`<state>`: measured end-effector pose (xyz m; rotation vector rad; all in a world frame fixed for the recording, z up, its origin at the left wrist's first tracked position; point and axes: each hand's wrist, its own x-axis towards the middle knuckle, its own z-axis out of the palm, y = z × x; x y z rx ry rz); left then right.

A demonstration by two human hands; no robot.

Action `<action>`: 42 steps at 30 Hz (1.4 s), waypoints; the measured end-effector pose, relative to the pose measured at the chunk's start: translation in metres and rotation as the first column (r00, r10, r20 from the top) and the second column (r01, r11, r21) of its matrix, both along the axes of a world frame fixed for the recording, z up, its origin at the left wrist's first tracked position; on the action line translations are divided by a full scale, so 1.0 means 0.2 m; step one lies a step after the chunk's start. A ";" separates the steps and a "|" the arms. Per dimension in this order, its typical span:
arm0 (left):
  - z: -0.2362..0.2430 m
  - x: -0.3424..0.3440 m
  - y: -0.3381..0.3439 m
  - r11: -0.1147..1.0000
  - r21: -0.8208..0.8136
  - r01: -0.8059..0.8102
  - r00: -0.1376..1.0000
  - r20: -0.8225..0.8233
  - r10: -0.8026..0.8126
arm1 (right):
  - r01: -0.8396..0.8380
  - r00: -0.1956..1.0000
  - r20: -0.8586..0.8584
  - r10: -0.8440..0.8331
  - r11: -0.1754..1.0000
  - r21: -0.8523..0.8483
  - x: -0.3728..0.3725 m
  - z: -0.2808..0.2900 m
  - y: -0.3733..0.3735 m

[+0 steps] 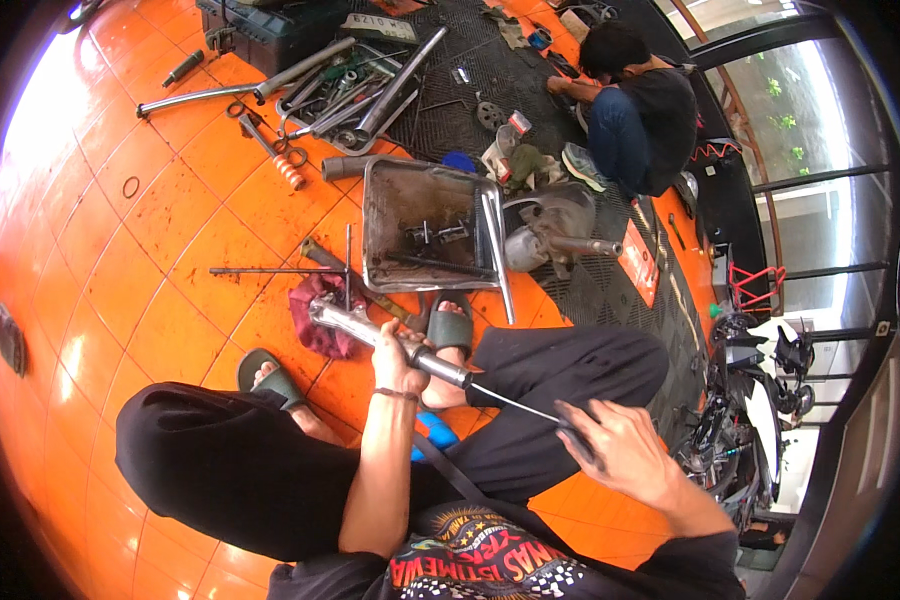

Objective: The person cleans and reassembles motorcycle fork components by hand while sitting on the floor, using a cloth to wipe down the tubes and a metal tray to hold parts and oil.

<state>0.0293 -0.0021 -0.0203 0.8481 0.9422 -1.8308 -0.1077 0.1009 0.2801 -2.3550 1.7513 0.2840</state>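
My left hand grips a shiny metal tube, which looks like a fork leg, held slanted above my feet. Its far end rests on a maroon rag on the orange tiled floor. A thin rod sticks out of the tube's near end toward my right hand, which closes on a dark handle at the rod's end. I sit low, knees apart in black trousers, with green sandals on my feet.
A dirty metal tray with small parts lies ahead, a long rod and tools beside it. Farther off are a tray of wrenches, a spring and a toolbox. Another person squats on a black mat. A motorcycle stands right.
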 end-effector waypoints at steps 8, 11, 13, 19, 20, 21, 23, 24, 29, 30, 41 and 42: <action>0.02 0.02 0.00 0.996 -0.034 0.079 0.997 0.010 -0.079 | -0.391 0.910 -0.063 0.411 0.897 0.208 -0.05 -0.16 -0.36; 0.01 0.02 0.02 0.996 -0.035 0.082 0.997 0.006 -0.081 | -0.387 0.918 0.017 0.397 0.884 0.263 -0.01 -0.29 -0.39; 0.04 0.01 0.01 0.996 -0.036 0.079 0.997 0.009 -0.079 | -0.342 0.939 0.069 0.338 0.891 0.297 0.00 -0.34 -0.39; 0.01 -0.02 0.01 0.998 0.003 0.060 0.994 0.087 -0.060 | 0.152 0.892 0.275 -0.358 0.813 0.562 0.05 -0.37 -0.27; 0.02 -0.05 0.01 0.998 0.008 0.061 0.995 0.077 -0.061 | 0.262 0.810 0.322 -0.491 0.793 0.549 0.03 -0.44 -0.20; 0.02 -0.06 0.01 0.998 0.009 0.057 0.996 0.072 -0.058 | 0.317 0.774 0.334 -0.537 0.786 0.531 -0.03 -0.53 -0.12; 0.01 -0.07 0.01 0.999 0.004 0.049 0.995 0.081 -0.049 | 0.363 0.108 0.237 -0.965 0.261 0.894 -0.02 -0.55 -0.07; 0.01 -0.07 0.01 0.999 0.001 0.046 0.995 0.090 -0.046 | 0.338 -0.014 0.240 -0.971 0.221 0.915 -0.01 -0.56 -0.05; -0.02 -0.08 0.02 0.997 0.003 0.074 0.996 0.047 -0.074 | 0.338 -0.205 0.313 -0.927 0.233 0.912 0.01 -0.55 0.03; -0.04 -0.07 0.02 0.996 -0.010 0.085 0.996 0.039 -0.084 | 0.371 -0.005 0.351 -0.936 0.324 0.870 -0.07 -0.55 0.05; 0.10 -0.05 0.09 0.990 -0.078 -0.121 0.965 0.224 0.135 | -0.281 0.949 -0.124 0.290 0.956 0.082 -0.09 -0.09 -0.27; 0.09 -0.01 0.09 0.987 -0.107 -0.120 0.967 0.211 0.140 | -0.346 0.918 -0.196 0.345 0.938 0.029 -0.05 -0.08 -0.29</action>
